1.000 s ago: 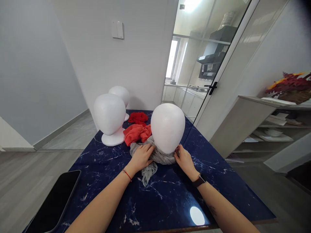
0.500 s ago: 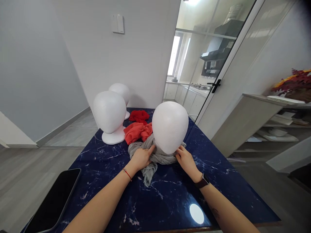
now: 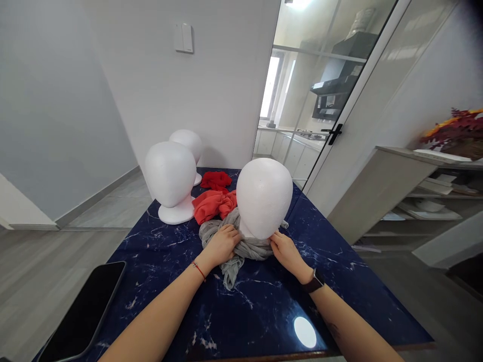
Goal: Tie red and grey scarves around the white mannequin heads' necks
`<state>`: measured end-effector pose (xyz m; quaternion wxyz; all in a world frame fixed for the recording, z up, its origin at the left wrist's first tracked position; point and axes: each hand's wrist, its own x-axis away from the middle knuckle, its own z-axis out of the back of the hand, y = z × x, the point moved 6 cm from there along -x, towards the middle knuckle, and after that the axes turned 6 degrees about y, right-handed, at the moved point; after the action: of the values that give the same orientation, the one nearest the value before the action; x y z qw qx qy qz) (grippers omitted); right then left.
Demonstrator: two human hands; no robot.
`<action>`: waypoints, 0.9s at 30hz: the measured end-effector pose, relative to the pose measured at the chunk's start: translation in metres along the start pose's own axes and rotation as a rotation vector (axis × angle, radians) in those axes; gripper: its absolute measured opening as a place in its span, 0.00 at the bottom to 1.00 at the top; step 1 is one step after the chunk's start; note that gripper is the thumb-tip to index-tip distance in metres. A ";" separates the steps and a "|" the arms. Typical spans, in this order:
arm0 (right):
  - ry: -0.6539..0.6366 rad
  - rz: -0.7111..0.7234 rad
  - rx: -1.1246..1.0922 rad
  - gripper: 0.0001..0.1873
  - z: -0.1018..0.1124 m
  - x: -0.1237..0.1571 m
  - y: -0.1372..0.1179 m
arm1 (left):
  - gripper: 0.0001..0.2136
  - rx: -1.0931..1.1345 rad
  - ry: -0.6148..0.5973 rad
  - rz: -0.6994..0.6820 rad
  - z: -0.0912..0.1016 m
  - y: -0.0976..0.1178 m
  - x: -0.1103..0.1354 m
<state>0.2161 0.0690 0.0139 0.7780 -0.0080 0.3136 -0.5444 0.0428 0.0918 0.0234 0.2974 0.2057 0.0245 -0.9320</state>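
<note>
A white foam mannequin head stands on the table before me, with a grey scarf bunched around its neck and base. My left hand has its fingers curled over the scarf on the left of the neck. On the other side, my right hand pinches the scarf just under the head's lower right edge. One end of the scarf trails onto the table below my left hand. The fingertips of both hands are partly hidden in the cloth.
Two more white foam heads, one nearer and one behind, stand at the left. Beside them lie a coral cloth and a red cloth. A phone rests on the blue marbled table at the near left.
My left fingers have closed further over the scarf. My right hand has shifted slightly left, drawing the scarf in around the neck. The foam heads stay in place.
</note>
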 end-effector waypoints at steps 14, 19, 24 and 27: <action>0.007 -0.125 0.031 0.09 0.000 0.000 -0.003 | 0.10 -0.072 0.062 -0.086 0.007 0.015 -0.003; -0.002 -0.149 0.059 0.12 0.001 -0.001 0.000 | 0.12 -0.060 0.101 0.121 0.007 -0.005 0.002; -0.056 -0.143 0.083 0.16 0.008 -0.004 0.008 | 0.16 -0.031 0.109 0.176 0.014 -0.019 0.007; -0.056 -0.135 0.156 0.20 0.014 -0.005 0.011 | 0.20 -0.024 0.109 0.179 0.015 -0.022 0.008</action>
<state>0.2317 0.0734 0.0236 0.7462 0.0162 0.2472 -0.6179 0.0191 0.1027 0.0321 0.3801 0.2536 0.0335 -0.8889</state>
